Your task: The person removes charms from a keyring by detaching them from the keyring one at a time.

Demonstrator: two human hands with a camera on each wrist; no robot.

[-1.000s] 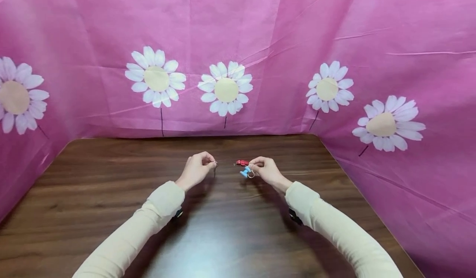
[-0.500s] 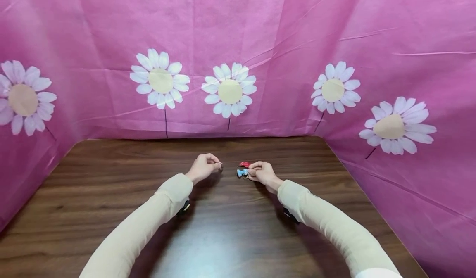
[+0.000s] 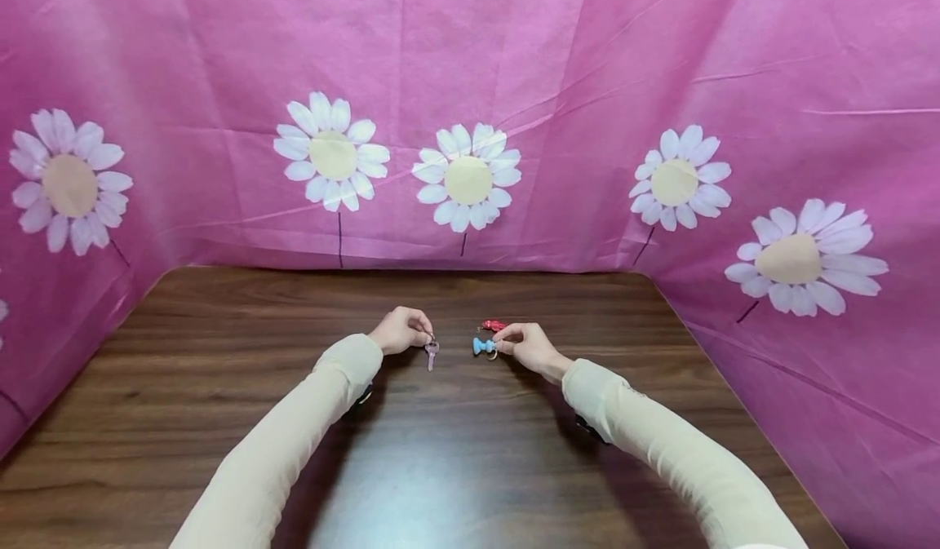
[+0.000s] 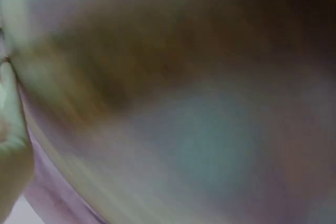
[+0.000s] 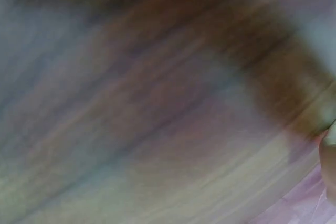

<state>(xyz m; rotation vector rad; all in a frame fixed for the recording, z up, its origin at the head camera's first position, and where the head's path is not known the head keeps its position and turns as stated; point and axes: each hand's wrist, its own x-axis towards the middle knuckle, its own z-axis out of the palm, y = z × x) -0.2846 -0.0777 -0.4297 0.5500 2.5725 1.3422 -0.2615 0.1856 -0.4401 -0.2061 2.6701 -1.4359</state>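
While the left hand [image 3: 400,330] pinches a key [image 3: 431,354], the right hand [image 3: 525,343] pinches a keyring [image 3: 486,345] — apart.

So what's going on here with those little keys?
A person in cream sleeves works at a dark wooden table screened by pink daisy cloth. The left hand pinches a pale pink key, its tip pointing down at the table. The right hand holds a small metal ring with a blue key and a red key. Both wrist views are blurred.
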